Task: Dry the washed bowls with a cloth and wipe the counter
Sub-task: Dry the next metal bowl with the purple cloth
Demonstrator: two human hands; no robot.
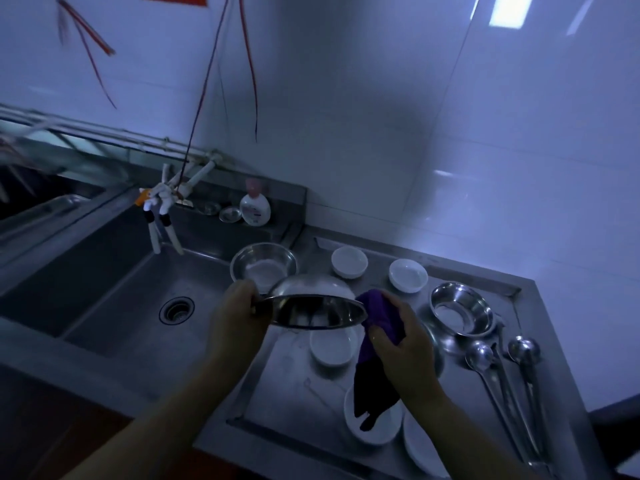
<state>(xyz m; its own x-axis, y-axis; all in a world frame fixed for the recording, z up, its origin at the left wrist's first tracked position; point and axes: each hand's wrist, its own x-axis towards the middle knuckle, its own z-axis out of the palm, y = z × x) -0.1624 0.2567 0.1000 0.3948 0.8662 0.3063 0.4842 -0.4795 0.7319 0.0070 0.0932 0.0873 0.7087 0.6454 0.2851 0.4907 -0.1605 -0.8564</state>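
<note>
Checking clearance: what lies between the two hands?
Head view: only the tilted steel bowl, its rim gripped by the left hand, the right hand pressing the purple cloth against it.

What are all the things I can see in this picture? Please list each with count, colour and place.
steel bowl: 1, silver, held tilted over the counter's left edge
cloth: 1, purple, at the held bowl's right rim
steel bowls on surfaces: 2, silver, one at the sink's far right, one on the counter right
white bowls: at least 5, counter; two far, one middle, two near
ladles: 2, silver, counter right
bottle: 1, white, behind the sink
sink: 1, steel, left
left hand: grip on the held bowl's left rim
right hand: grip on the cloth
</note>
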